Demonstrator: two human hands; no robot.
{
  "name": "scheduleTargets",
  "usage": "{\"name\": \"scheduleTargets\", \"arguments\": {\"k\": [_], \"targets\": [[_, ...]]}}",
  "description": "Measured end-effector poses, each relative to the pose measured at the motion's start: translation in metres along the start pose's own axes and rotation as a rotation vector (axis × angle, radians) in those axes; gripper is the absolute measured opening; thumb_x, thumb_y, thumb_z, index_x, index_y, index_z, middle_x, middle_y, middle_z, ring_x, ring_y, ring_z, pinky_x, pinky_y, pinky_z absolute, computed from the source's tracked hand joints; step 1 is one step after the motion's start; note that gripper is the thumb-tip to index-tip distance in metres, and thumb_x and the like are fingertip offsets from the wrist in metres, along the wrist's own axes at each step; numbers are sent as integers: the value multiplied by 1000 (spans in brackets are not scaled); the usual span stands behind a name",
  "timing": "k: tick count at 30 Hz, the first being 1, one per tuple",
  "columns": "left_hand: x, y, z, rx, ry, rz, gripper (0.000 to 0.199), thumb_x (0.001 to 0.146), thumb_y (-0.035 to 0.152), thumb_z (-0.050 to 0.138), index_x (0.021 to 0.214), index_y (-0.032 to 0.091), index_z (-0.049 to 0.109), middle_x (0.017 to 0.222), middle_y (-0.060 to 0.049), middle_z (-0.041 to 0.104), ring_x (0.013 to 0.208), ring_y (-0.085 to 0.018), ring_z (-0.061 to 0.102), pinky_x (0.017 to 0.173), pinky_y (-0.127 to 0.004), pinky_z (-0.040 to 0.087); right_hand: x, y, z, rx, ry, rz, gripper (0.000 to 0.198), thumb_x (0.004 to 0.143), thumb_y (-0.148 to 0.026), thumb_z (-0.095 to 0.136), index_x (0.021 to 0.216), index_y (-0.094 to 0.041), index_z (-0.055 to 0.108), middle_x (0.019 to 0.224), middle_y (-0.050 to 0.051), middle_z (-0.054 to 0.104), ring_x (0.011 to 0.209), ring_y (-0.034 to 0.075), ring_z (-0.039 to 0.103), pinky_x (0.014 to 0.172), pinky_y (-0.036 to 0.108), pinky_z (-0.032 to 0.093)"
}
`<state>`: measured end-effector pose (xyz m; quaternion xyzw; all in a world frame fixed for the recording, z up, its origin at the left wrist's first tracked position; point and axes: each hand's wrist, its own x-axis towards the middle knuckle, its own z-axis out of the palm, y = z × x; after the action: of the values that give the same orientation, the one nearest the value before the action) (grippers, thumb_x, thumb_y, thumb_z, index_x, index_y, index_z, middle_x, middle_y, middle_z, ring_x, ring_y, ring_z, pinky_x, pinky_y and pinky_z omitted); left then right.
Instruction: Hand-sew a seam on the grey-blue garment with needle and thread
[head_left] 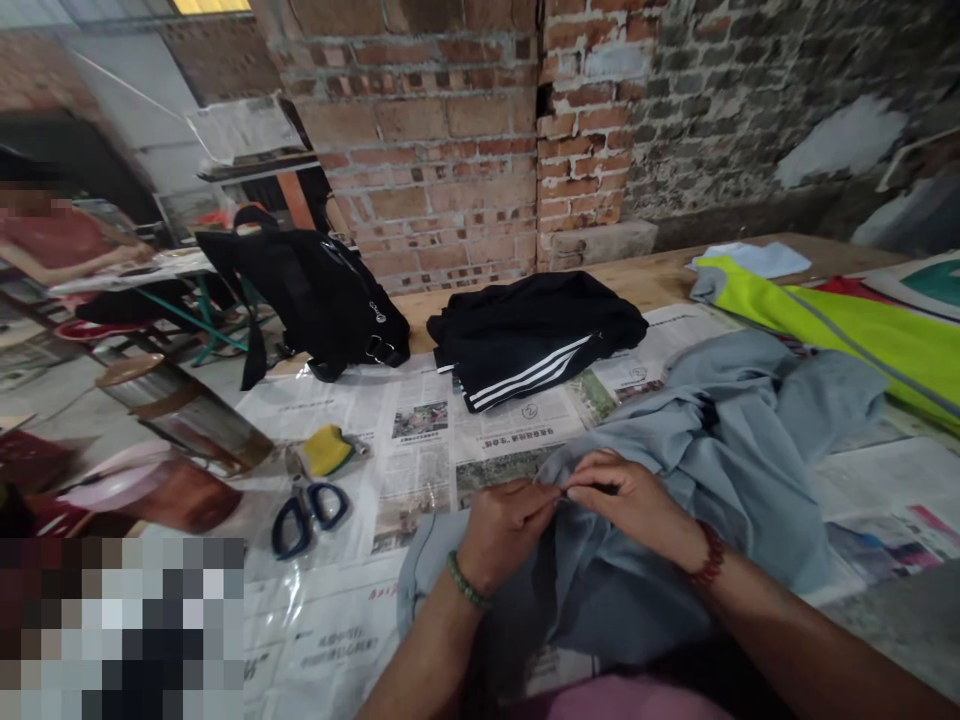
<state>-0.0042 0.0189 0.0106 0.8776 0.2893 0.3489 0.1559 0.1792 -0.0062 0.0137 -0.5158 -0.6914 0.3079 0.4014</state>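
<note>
A grey garment [750, 470] lies in loose folds across the newspaper in front of me. My left hand [510, 525] pinches a bit of its fabric, with a green beaded bracelet on that wrist. Right beside it, my right hand [619, 495], with a red beaded bracelet, is closed in a pinch on the same spot. The fingertips of both hands nearly meet, and anything small between them is too fine to make out. To the left lie scissors [311, 510] with dark blue handles, next to a yellow-and-dark pad [328, 450].
A metal flask [187, 415] and a reddish-brown jar with a pink lid [161, 490] stand at the left. Behind are a black backpack [315, 290] and folded black striped clothing [540, 335]. A neon yellow vest [870, 335] lies right. A person [60, 240] sits far left.
</note>
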Motion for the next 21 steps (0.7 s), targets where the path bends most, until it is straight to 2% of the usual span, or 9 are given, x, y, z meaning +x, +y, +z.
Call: {"name": "scheduleTargets", "arguments": {"k": [6,11,14,17,21], "targets": [[-1,2,2,-9,-32,-37,18,83,18,50,85,19,68,68,-4,68,61,-12,63,56,-20,47,-1,-1,4,196,-9,113,10,74,-24,58,67,-18,62,70,1,57,72,14,52,69,26,40],[0,2,4,-126,-38,-106,16,79,14,54,84,20,68,73,-2,69,69,-13,64,62,-21,48,6,5,12,624,144,360,17,71,-34,62,68,-17,58,61,-3,51,58,10,44,57,22,34],[3,2,1,-151,-46,-192,14,78,14,55,81,18,68,71,-2,69,68,-14,64,63,-22,47,13,6,16,801,184,391,21,65,-34,68,64,-16,57,60,-3,51,57,9,43,57,22,33],[4,2,-4,-169,-46,-253,14,78,15,55,79,18,68,69,-2,69,66,-14,63,61,-22,46,19,4,19,869,190,416,23,62,-34,70,62,-15,57,58,-3,51,55,8,43,56,22,32],[3,2,-7,-248,-87,-236,14,77,15,56,80,19,69,72,-2,69,67,-14,63,64,-22,47,26,5,16,923,188,412,25,60,-35,72,60,-15,57,57,-2,53,56,8,45,56,21,34]]}}
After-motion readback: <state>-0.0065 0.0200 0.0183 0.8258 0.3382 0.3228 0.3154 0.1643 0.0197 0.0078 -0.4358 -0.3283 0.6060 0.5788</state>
